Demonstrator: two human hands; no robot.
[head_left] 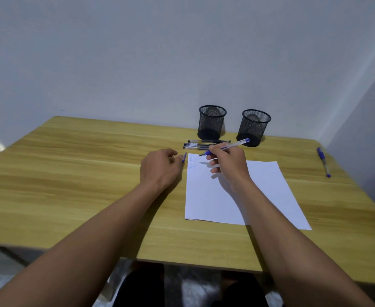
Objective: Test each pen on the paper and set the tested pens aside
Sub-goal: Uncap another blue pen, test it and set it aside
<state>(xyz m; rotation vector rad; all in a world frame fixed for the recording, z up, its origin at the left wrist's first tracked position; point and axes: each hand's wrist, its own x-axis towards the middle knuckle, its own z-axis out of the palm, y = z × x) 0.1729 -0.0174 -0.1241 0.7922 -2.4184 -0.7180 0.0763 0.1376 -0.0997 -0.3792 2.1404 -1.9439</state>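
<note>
- Pen (225, 147) with a blue grip and blue end cap sits in the right hand (229, 165), held slanted, its tip low and pointing left over the top left corner of the paper (237, 196); whether the tip touches the sheet is too fine to tell.
- The right hand's fingers are closed around the pen's lower barrel, thumb and forefinger pinching it; the other fingers curl under and rest on the paper, partly hiding it.
- Two small blue scribbles (192, 163) sit near the paper's top left edge, one above the other; they are too small to read.
- The left hand (160, 168) rests on the wooden table (71, 173) just left of the paper, fingers curled in, pinching a small blue cap (184, 157) at the fingertips; most of the cap is hidden by the fingers.
- A cluster of clear pens with dark caps (202, 144) lies side by side just beyond the paper; the right hand covers their right ends, so the count is unclear.
- Two black mesh cups (212, 122) stand behind them near the wall; nothing shows above their rims.
- One more blue pen (323, 161) lies alone, well apart near the table's right edge.
- Both forearms run out of the lower frame.
</note>
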